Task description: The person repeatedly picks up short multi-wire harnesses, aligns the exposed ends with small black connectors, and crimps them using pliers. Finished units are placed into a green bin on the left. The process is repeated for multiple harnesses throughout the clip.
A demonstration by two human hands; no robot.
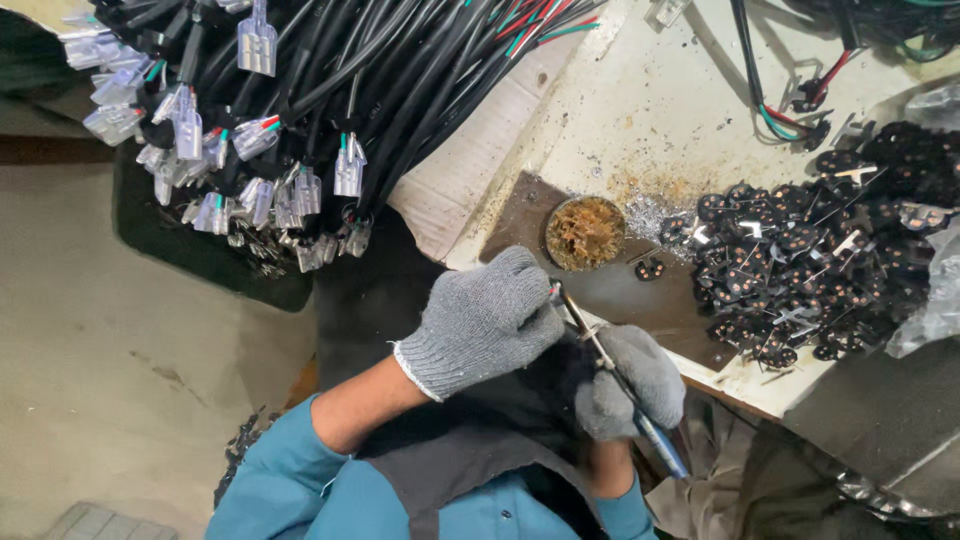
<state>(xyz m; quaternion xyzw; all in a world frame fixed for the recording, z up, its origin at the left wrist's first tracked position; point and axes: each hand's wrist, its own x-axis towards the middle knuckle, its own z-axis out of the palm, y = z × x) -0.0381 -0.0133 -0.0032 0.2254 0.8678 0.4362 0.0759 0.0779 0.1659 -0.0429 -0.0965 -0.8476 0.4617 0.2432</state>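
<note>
— Head view: what's each hand doing?
— Left hand [483, 320], in a grey glove, is curled shut, pinching something too small to make out. Right hand [632, 382] is wrapped around a blue-handled soldering iron [622, 380], its tip meeting the left fingers just off the bench [660, 110] front edge.
— Nearby?
— A round tin [585, 232] near that edge, black plugs [810, 260] heaped toward the right, cables [330, 90] hanging over the left corner.

Counter [660, 110]: pale, stained top, upper right of frame, with a dark brown patch [620, 290] at its near edge. On it: round tin of brownish paste [585, 232], centre; heap of small black plug parts [820, 255], right; bundle of black cables [400, 70], upper left, ends overhanging.
</note>
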